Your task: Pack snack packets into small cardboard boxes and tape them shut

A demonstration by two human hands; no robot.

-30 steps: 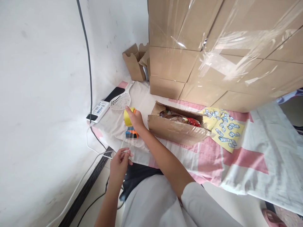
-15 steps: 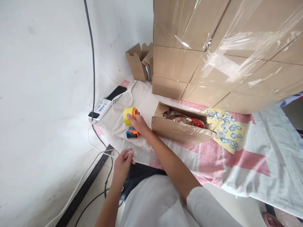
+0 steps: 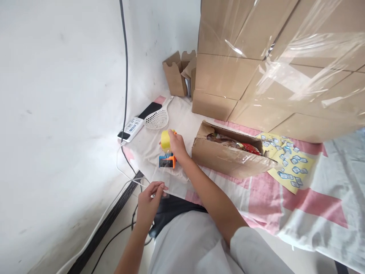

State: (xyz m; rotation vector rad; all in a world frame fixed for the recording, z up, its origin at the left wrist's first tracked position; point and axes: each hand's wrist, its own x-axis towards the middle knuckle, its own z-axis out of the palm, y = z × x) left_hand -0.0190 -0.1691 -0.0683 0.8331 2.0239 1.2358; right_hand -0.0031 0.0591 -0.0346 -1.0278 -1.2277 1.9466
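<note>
Head view: you have turned the tape dispenser (image 3: 166, 163) since half a second ago, so the orange core of its yellow roll (image 3: 164, 140) is now mostly hidden. Your right hand (image 3: 177, 146) grips it near the left end of the counter (image 3: 178, 114). Your left hand (image 3: 151, 196) sits at the near edge, fingers curled; you cannot tell whether they pinch anything. Count one dispenser, one roll, one long open carton (image 3: 222, 152) and one white perforated scoop (image 3: 156, 119).
</note>
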